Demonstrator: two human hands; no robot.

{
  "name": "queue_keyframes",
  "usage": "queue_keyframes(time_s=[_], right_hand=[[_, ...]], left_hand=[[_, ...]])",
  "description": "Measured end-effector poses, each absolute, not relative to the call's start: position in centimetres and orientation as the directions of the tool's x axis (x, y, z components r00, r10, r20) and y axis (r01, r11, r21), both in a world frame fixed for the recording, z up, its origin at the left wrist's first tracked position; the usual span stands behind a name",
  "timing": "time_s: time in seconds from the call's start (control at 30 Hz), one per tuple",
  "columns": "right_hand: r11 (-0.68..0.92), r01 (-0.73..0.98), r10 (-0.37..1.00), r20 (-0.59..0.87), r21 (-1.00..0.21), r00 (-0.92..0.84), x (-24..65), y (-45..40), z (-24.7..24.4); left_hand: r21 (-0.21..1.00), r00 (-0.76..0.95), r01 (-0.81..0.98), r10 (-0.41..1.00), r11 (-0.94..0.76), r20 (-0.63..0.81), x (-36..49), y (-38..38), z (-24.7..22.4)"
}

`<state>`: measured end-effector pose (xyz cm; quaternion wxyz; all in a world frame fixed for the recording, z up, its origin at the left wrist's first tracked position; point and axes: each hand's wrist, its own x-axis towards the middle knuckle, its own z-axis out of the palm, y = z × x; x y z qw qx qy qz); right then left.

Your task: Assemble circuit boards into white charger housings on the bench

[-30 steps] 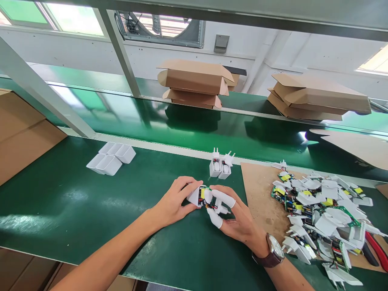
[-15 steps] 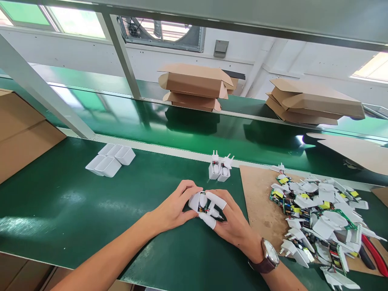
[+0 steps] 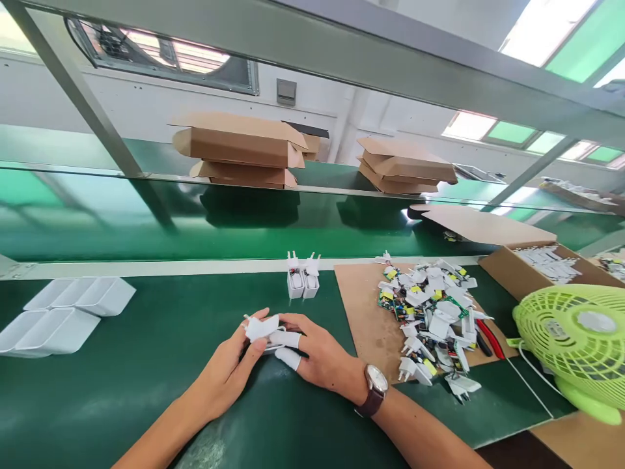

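Both hands meet over the green bench, around a white plastic power adapter (image 3: 260,327). My left hand (image 3: 233,365) is closed on it, with the thumb over its near side. My right hand (image 3: 317,348) grips its right end between thumb and forefinger, both in white finger covers. The fingers hide much of the adapter, and its inside does not show. Just beyond stand two white adapter housings (image 3: 303,284), upright side by side, with parts and plug pins sticking out of their tops. Empty white housings (image 3: 73,319) lie in a group at the left.
On a brown board (image 3: 354,319) at the right lies a heap of adapter parts with circuit boards (image 3: 434,306), beside red-handled pliers (image 3: 492,339). A green fan (image 3: 576,339) and a carton of white parts (image 3: 510,267) stand further right. Folded cartons (image 3: 239,146) sit on the back ledge.
The view has swung right, bringing the fan and carton in. The adapter has been turned in the hands: its open inside with parts showed before, and now a white outer piece faces up.
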<state>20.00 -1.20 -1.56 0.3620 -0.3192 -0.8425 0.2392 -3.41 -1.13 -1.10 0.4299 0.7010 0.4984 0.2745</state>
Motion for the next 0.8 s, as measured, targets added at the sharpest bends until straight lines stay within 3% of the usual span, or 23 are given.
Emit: queue_keyframes(time_s=[0.13,0.3,0.4,0.63,0.73,0.8], right_hand=[[0.73,0.437,0.678,0.477,-0.526,-0.559,19.8,-1.5,-2.2],[0.739,0.464,0.674,0.552,-0.489,-0.491,20.2,-1.7,-1.0],[0.731,0.499,0.683,0.497,-0.466,-0.535,20.2,-1.7,-1.0],[0.728,0.608,0.683,0.411,-0.318,-0.603,18.9,-1.3,-2.0],[0.745,0.636,0.659,0.363,-0.199,-0.659,18.9,-1.0,-2.3],[0.753,0.632,0.648,0.38,-0.185,-0.66,18.9,-1.2,-2.3]], left_hand=[[0.926,0.346,0.365,0.937,-0.093,-0.043,-3.2,-1.4,-0.9],[0.917,0.361,0.248,0.908,-0.311,0.21,-3.3,-1.7,-1.7],[0.885,0.323,0.228,0.889,-0.406,0.325,-3.2,-1.8,-1.6],[0.812,0.183,0.527,0.967,-0.251,0.18,-3.9,-1.8,-2.1],[0.809,0.199,0.512,0.956,-0.29,0.216,-4.1,-1.2,-2.7],[0.814,0.213,0.452,0.93,-0.365,0.299,-3.9,-1.1,-2.7]])
